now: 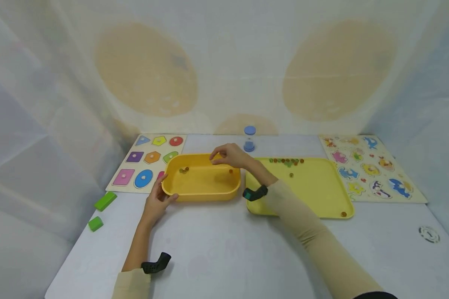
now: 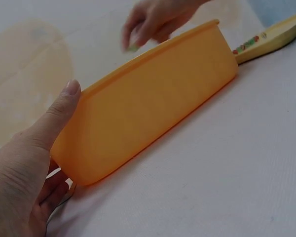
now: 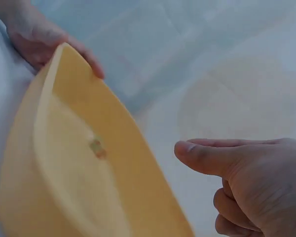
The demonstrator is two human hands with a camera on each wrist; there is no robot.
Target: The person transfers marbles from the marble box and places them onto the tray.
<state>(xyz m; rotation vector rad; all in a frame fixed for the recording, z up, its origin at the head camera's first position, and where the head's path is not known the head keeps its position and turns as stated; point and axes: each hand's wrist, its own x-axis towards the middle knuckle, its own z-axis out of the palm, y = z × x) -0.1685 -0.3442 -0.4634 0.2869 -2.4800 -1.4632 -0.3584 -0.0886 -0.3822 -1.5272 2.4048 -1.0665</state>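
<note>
My left hand (image 1: 158,204) grips the left end of a deep yellow plastic bin (image 1: 202,197), its thumb against the front corner at the rim and its fingers around the end. Over the bin's back right part hovers my right hand (image 1: 230,155), thumb and forefinger together. A small green bead (image 2: 133,48) shows at its fingertips in the left wrist view. Inside the bin lie a few small green and brown beads (image 1: 183,170) toward the left and a brown bead (image 1: 230,171) near the right wall.
Right of the bin, a flat yellow tray (image 1: 318,187) carries several beads along its back edge. Puzzle boards with shapes (image 1: 129,166) and animals (image 1: 370,168) flank them. An hourglass (image 1: 249,139) stands behind; green blocks (image 1: 105,201) lie left, a round chip (image 1: 429,234) right.
</note>
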